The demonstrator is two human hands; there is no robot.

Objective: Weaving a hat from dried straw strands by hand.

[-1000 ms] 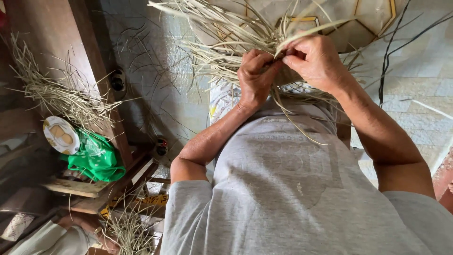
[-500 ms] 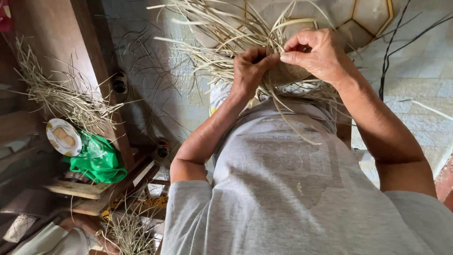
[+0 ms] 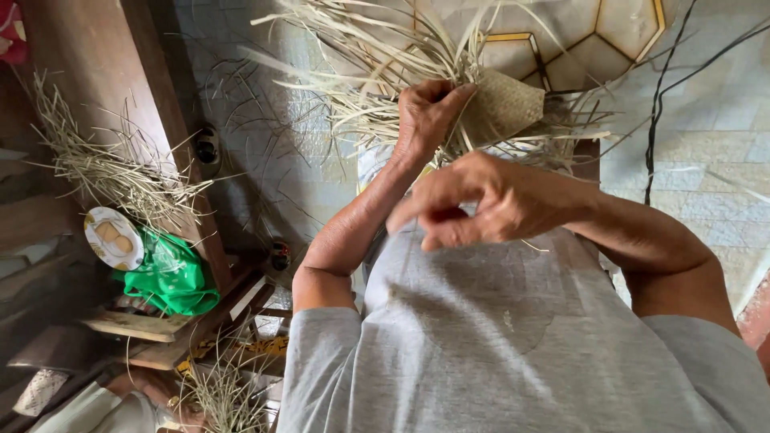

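Left hand clenched on woven mat, strands' ends cut off; right hand loose.

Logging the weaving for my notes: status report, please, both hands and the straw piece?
Left hand gripping the pale woven straw mat piece at its loose strands. Right hand off the weave, fingers pinched, holding nothing visible. Loose dry straw strands fan around; nothing blocking.

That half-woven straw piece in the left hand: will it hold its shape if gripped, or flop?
The woven patch looks flat and tight, so probably fairly stiff. The loose strands splay and droop, so likely floppy and light. The left hand clamps it at the weave's edge.
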